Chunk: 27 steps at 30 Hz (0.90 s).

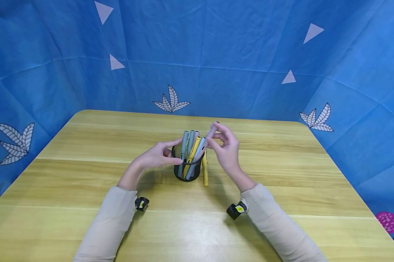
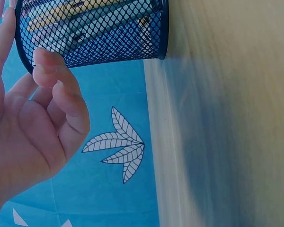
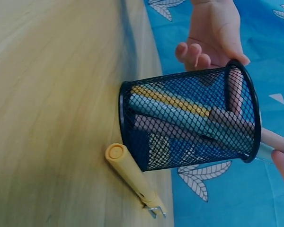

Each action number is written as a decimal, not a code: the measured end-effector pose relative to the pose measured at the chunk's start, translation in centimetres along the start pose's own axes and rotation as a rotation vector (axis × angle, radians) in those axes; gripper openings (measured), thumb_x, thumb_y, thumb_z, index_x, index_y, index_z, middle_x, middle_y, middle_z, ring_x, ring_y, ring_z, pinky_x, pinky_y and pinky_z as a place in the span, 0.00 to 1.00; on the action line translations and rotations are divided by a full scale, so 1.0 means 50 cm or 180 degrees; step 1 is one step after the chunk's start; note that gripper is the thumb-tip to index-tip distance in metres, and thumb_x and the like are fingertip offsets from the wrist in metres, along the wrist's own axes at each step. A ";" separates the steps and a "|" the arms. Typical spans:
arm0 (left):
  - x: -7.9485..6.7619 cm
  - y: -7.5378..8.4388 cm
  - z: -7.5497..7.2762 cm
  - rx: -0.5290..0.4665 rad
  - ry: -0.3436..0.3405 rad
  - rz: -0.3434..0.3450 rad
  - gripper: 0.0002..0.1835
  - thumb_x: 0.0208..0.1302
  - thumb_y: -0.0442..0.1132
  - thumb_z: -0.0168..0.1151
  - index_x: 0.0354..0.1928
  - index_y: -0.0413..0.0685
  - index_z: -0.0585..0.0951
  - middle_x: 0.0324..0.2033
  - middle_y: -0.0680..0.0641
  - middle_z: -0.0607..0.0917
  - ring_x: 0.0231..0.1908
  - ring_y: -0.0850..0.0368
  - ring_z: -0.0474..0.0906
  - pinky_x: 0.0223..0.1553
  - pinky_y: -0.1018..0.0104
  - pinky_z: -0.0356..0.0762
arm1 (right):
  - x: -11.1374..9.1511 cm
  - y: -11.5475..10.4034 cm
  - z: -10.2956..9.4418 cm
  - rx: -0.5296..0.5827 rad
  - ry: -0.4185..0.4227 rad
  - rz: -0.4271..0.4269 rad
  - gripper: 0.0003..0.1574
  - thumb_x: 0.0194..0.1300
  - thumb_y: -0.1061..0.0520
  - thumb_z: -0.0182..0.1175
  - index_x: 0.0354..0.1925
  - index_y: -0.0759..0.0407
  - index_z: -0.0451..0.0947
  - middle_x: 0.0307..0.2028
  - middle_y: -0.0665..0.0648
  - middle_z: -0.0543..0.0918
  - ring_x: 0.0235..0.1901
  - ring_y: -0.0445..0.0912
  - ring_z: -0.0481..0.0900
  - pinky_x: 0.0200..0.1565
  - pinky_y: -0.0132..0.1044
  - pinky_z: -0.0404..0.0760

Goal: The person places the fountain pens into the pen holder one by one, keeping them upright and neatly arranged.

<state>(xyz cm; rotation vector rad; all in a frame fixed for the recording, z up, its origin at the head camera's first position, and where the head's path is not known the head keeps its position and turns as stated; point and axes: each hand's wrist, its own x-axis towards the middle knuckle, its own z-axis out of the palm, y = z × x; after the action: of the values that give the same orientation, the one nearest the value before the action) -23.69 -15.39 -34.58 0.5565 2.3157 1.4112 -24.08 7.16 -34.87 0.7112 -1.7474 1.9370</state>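
A black mesh pen holder (image 1: 197,174) stands upright on the table with several pens in it. Among them are grey-green pens (image 1: 184,142), a yellow pen (image 1: 194,149) and a light blue pen (image 1: 201,142). My left hand (image 1: 155,155) grips the holder at its rim from the left, thumb at the front and forefinger at the back. From the right, my right hand (image 1: 227,147) pinches a pale pink pen (image 1: 211,131) near its top. That pen leans to the right, its lower end inside the holder. The right wrist view shows the pens through the mesh wall (image 3: 189,90).
Another yellow pen (image 1: 205,174) lies on the table (image 1: 282,163) just right of the holder, its clip visible in the right wrist view. Blue cloth (image 1: 236,43) with white leaf and triangle prints hangs behind the table and along both sides.
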 end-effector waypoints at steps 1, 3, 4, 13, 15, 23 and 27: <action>0.000 0.000 0.000 -0.0002 0.0000 -0.0001 0.42 0.58 0.40 0.63 0.71 0.56 0.52 0.14 0.52 0.65 0.14 0.61 0.58 0.17 0.72 0.59 | -0.002 0.001 0.001 -0.0075 -0.0016 -0.0021 0.25 0.53 0.79 0.56 0.52 0.79 0.68 0.42 0.66 0.76 0.32 0.39 0.79 0.30 0.36 0.81; 0.000 0.001 0.000 -0.0003 -0.0001 0.0001 0.42 0.58 0.40 0.63 0.71 0.57 0.52 0.14 0.51 0.65 0.14 0.61 0.58 0.17 0.72 0.59 | -0.006 0.000 0.002 -0.0242 -0.0046 -0.0061 0.23 0.52 0.77 0.58 0.49 0.78 0.71 0.41 0.69 0.76 0.32 0.38 0.78 0.30 0.34 0.81; 0.000 0.001 0.000 -0.0001 -0.0002 0.0005 0.42 0.58 0.40 0.63 0.71 0.57 0.52 0.14 0.51 0.65 0.14 0.61 0.58 0.17 0.72 0.59 | -0.008 0.001 0.003 -0.0323 -0.0057 -0.0073 0.22 0.52 0.77 0.59 0.49 0.78 0.72 0.40 0.70 0.76 0.33 0.37 0.78 0.30 0.33 0.81; -0.001 0.000 0.000 -0.0002 -0.0009 0.0002 0.42 0.58 0.41 0.64 0.71 0.57 0.52 0.14 0.52 0.65 0.14 0.61 0.58 0.17 0.71 0.59 | -0.018 0.007 0.003 -0.0804 -0.0127 -0.0223 0.19 0.51 0.73 0.62 0.45 0.73 0.77 0.39 0.68 0.80 0.41 0.42 0.74 0.32 0.35 0.80; -0.001 0.000 0.000 -0.0002 -0.0013 0.0007 0.42 0.58 0.41 0.64 0.71 0.56 0.52 0.14 0.52 0.65 0.14 0.61 0.58 0.17 0.71 0.59 | -0.021 0.010 0.004 -0.0876 -0.0168 -0.0251 0.19 0.51 0.73 0.62 0.45 0.73 0.78 0.39 0.67 0.81 0.40 0.43 0.74 0.32 0.38 0.81; 0.000 0.003 -0.001 -0.0012 -0.0020 -0.0001 0.42 0.58 0.41 0.63 0.71 0.56 0.52 0.14 0.52 0.65 0.14 0.61 0.58 0.17 0.71 0.59 | -0.028 -0.003 0.012 -0.1135 -0.0280 -0.0424 0.21 0.48 0.76 0.63 0.44 0.74 0.77 0.40 0.69 0.80 0.39 0.52 0.73 0.31 0.41 0.81; -0.001 0.004 -0.001 -0.0007 -0.0015 -0.0012 0.42 0.58 0.41 0.63 0.71 0.56 0.52 0.13 0.52 0.65 0.14 0.61 0.58 0.17 0.71 0.59 | -0.029 -0.042 0.026 -0.1202 -0.0254 -0.0357 0.28 0.48 0.77 0.62 0.51 0.79 0.70 0.37 0.74 0.77 0.37 0.61 0.74 0.30 0.47 0.80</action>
<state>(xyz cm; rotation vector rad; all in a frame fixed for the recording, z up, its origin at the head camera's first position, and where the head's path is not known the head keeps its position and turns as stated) -23.65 -15.36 -34.38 0.5542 2.3099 1.4091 -21.52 6.13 -34.08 0.7357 -1.9990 1.4643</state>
